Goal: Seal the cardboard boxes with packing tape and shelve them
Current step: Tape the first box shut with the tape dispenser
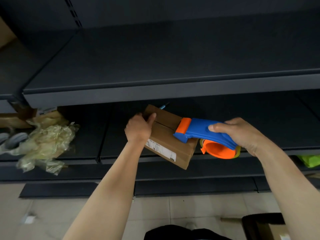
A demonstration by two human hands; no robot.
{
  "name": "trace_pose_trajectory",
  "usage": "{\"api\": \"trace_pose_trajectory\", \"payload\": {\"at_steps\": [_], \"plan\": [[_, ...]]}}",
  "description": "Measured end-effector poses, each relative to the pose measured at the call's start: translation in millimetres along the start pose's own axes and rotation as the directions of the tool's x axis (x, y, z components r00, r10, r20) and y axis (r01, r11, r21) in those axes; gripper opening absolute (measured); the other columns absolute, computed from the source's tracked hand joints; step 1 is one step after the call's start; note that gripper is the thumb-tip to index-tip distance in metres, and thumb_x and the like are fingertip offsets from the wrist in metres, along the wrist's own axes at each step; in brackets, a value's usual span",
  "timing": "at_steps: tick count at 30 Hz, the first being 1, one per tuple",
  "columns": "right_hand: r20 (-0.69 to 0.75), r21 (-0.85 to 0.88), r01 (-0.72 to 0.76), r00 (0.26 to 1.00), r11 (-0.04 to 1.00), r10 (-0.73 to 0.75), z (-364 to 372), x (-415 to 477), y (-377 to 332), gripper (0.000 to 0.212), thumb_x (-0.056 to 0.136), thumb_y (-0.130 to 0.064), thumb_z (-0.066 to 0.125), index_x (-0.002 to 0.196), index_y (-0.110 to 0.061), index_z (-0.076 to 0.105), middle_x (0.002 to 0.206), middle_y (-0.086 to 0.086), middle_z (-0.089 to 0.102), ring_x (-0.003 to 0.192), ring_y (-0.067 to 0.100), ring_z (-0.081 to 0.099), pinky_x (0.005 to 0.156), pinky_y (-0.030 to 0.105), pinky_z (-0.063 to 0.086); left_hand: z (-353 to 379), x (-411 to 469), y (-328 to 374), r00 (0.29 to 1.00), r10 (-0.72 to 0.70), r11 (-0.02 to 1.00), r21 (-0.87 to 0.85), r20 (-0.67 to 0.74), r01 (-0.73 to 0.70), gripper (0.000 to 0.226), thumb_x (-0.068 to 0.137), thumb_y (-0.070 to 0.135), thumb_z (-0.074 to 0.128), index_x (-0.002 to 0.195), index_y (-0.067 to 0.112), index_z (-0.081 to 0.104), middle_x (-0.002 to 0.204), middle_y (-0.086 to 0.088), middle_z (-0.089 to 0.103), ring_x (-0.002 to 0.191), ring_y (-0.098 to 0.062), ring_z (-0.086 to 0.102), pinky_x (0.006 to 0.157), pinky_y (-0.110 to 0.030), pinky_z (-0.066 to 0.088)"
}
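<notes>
Dark metal shelving [155, 66] fills most of the view, seen from above. Pale tiled floor [155, 213] is noted at 6 o'clock.

A flat cardboard box [166, 135] is held near mid-frame, over the front edge of the lower shelf [259, 118]. It is tilted, with one corner pointing to 5 o'clock. Whether it rests on the shelf cannot be told. Top flaps are closed, and the seam runs from 10 toward 4 o'clock. A white printed label [161, 150] is seen on the near side face.

The left hand [138, 129] is clamped on the box's 9 o'clock end, thumb laid over the top face and fingers curled round the edge. The right hand [242, 134] is wrapped round the handle of a blue and orange tape dispenser [204, 130], at 3 o'clock of the box. The dispenser's orange front end is set against the top face, over the seam. Its orange hub [220, 150] hangs past the box's 3 o'clock edge, and a thin yellowish band of tape is seen round it.

Crumpled clear plastic wrap [46, 141] is piled on the lower shelf at 9 o'clock, with grey shoes [12, 141] just beside it at the frame edge. A bright green item [310, 161] is noted at 3 o'clock, too cropped to identify. A thin blue object [163, 106] shows behind the box at its 12 o'clock; its kind cannot be told.
</notes>
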State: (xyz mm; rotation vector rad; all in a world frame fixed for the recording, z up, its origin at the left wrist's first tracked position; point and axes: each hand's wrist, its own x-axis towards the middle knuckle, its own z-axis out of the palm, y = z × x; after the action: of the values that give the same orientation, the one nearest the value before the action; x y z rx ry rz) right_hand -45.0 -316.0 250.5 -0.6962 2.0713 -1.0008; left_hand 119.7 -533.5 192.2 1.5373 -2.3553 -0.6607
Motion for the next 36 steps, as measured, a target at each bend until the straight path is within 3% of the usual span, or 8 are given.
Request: {"api": "trace_pose_trajectory", "payload": {"at_steps": [9,14,16,19,23,26,30,36], "plan": [[-0.024,0.007,0.004,1.000,1.000,-0.004,-58.6,-33.1,55.7,0.052,0.044,-0.059,0.070,0.072,-0.015,0.078,0.071,0.019,0.072,0.060,0.023,0.066,0.065,0.029,0.045,3.6,6.2,1.7,0.996,-0.075,0.982,-0.171,0.056,0.084,0.044,0.091,0.056,0.049,0.097,0.013,0.059,0.085,-0.004,0.060,0.085,-0.024,0.062,0.055,-0.027,0.037],[0.011,-0.039,-0.086,0.996,0.996,0.087,-62.1,-51.4,86.2,0.022,0.069,-0.042,0.073,0.075,-0.021,0.079,0.071,0.007,0.074,0.072,0.025,0.072,0.074,0.032,0.051,5.8,-0.5,9.2,0.994,-0.088,0.994,0.064,-0.070,0.092,0.061,0.089,0.057,0.050,0.127,0.009,0.049,0.130,-0.018,0.049,0.120,-0.037,0.044,0.093,-0.048,0.042],[0.021,-0.059,-0.107,0.994,0.992,0.109,-44.1,-40.8,85.2,0.025,0.077,-0.034,0.072,0.074,-0.010,0.077,0.068,0.010,0.073,0.071,0.026,0.072,0.079,0.039,0.052,5.1,-7.5,16.1,0.974,0.065,0.973,0.231,-0.219,-0.013,0.052,0.090,0.048,0.054,0.121,0.006,0.051,0.128,-0.020,0.046,0.119,-0.039,0.040,0.095,-0.048,0.037],[-0.086,-0.132,-0.160,0.985,0.978,0.149,-21.9,-23.4,78.9,0.038,0.074,-0.042,0.075,0.068,-0.005,0.071,0.054,0.001,0.066,0.055,0.019,0.064,0.058,0.031,0.045,3.0,-11.8,22.3,0.956,0.250,0.929,0.315,-0.154,-0.193,0.036,0.097,0.037,0.047,0.103,0.004,0.061,0.114,-0.017,0.058,0.111,-0.033,0.049,0.091,-0.040,0.039],[-0.114,-0.176,-0.184,0.980,0.967,0.166,-8.2,-12.5,68.6,0.041,0.072,-0.048,0.073,0.060,-0.010,0.062,0.045,-0.002,0.054,0.042,0.013,0.051,0.049,0.026,0.034,0.6,-29.8,40.4,0.991,0.109,0.906,0.402,0.079,-0.132,0.093,0.080,0.080,0.024,0.118,0.002,0.057,0.132,-0.021,0.051,0.128,-0.036,0.042,0.106,-0.044,0.031],[-0.128,-0.210,-0.183,0.979,0.961,0.158,-5.5,-9.9,65.4,0.041,0.071,-0.050,0.073,0.056,-0.015,0.058,0.039,-0.007,0.051,0.037,0.010,0.049,0.045,0.023,0.031,14.8,-59.9,53.9,0.978,0.062,0.921,0.367,0.202,-0.134,0.123,0.063,0.093,0.014,0.150,0.007,0.017,0.156,-0.022,0.009,0.144,-0.039,0.008,0.115,-0.050,0.005],[-0.130,-0.209,-0.183,0.979,0.961,0.158,-3.8,-9.8,68.2,0.041,0.072,-0.051,0.072,0.061,-0.013,0.062,0.050,-0.001,0.058,0.044,0.013,0.054,0.047,0.024,0.034,37.1,-97.5,63.6,0.938,0.343,0.889,0.304,0.051,-0.342,0.089,0.084,0.073,0.034,0.140,0.004,0.039,0.150,-0.022,0.031,0.138,-0.036,0.028,0.114,-0.048,0.021],[-0.126,-0.191,-0.184,0.979,0.964,0.161,-1.9,-12.2,69.5,0.040,0.074,-0.051,0.070,0.063,-0.013,0.062,0.048,-0.003,0.055,0.045,0.013,0.052,0.046,0.023,0.035,53.0,-104.9,55.2,0.908,0.414,0.843,0.347,0.066,-0.410,0.072,0.097,0.054,0.031,0.148,0.003,0.024,0.154,-0.018,0.025,0.144,-0.030,0.018,0.119,-0.039,0.006]]}}
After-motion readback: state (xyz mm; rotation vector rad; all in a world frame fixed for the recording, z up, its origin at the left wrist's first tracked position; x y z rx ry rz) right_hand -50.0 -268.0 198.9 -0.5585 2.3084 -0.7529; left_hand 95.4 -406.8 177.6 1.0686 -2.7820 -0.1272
